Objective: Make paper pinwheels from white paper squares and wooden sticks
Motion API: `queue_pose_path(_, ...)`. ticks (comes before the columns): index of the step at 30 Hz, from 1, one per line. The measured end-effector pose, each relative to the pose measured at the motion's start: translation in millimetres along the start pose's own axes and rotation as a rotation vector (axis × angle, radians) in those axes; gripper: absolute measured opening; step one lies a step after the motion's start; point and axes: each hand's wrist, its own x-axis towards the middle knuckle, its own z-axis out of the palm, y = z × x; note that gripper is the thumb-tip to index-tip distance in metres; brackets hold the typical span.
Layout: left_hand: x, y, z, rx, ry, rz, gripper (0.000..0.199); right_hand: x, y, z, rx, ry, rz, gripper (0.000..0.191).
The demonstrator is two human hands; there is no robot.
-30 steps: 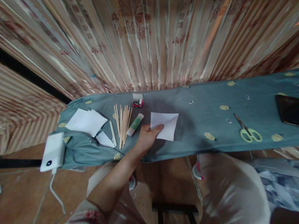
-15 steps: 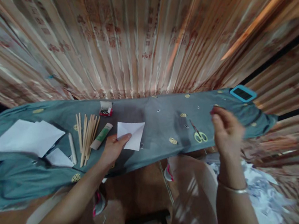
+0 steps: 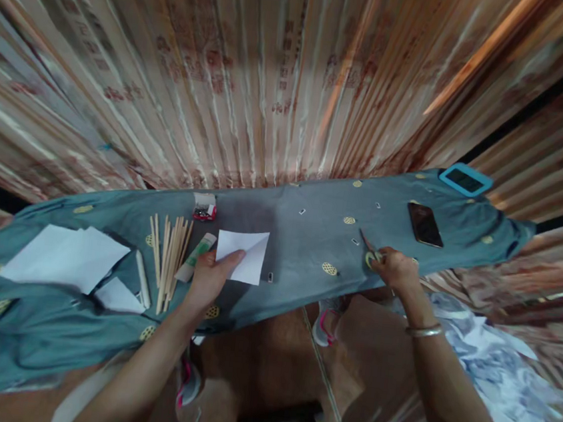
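Observation:
A folded white paper [image 3: 251, 261] is held in my left hand [image 3: 211, 277], thumb on top, above the grey-green cloth. My right hand [image 3: 396, 271] is closed on the yellow-green handles of the scissors [image 3: 370, 255], whose dark blades lie toward the upper left on the cloth. Just left of my left hand are a green and white tube [image 3: 196, 256] and a bundle of several wooden sticks [image 3: 170, 260]. Behind them sits a small red and white box [image 3: 204, 208] with small dark items in it.
The cloth-covered table [image 3: 308, 241] also bears white papers [image 3: 65, 257] and a white stick [image 3: 142, 279] at left, a phone [image 3: 425, 225] and a blue-framed device [image 3: 466, 180] at right. Crumpled paper [image 3: 492, 361] lies low at right. Curtains hang behind.
My right hand has moved down and left onto the scissors' handles, uncovering the phone. My left hand still holds the paper. The view has shifted slightly.

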Motion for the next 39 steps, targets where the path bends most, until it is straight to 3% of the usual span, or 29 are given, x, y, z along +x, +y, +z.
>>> queue_pose_path(2,2.1,2.7,-1.3,-0.016,0.014,0.021,0.05,-2.0,-11.6,0.4,0.498,-0.089,0.023,0.029)
queue_pose_path(5,6.7,7.8,-1.3,-0.043,0.042,0.037,0.05,-15.3,-51.7,3.5,1.175,-0.349,0.001,0.045)
queue_pose_path(10,14.8,12.4,2.9,-0.073,0.064,0.057,0.047,-37.7,-139.5,20.0,1.662,-0.656,-0.008,0.047)
queue_pose_path(13,17.6,7.8,5.7,-0.033,0.034,0.045,0.042,-44.9,-171.8,33.8,1.705,-0.76,-0.002,0.055)
queue_pose_path(16,17.7,-0.3,9.5,0.034,-0.015,0.015,0.038,-49.6,-184.4,43.9,1.756,-0.718,0.036,0.06)
queue_pose_path(22,14.3,-7.9,19.2,0.128,-0.125,-0.051,0.027,-50.3,-186.5,51.4,1.698,-0.594,0.092,0.055)
queue_pose_path(30,9.9,-7.3,24.6,0.041,-0.2,-0.069,0.037,-35.8,-174.2,47.9,1.725,-0.491,0.15,0.045)
queue_pose_path(35,10.3,-10.9,28.1,-0.036,-0.138,-0.063,0.037,-38.3,-173.7,43.4,1.708,-0.508,0.111,0.053)
queue_pose_path(39,18.7,-1.9,19.5,-0.111,-0.002,-0.014,0.039,-52.4,-165.2,45.0,1.576,-0.612,-0.101,0.055)
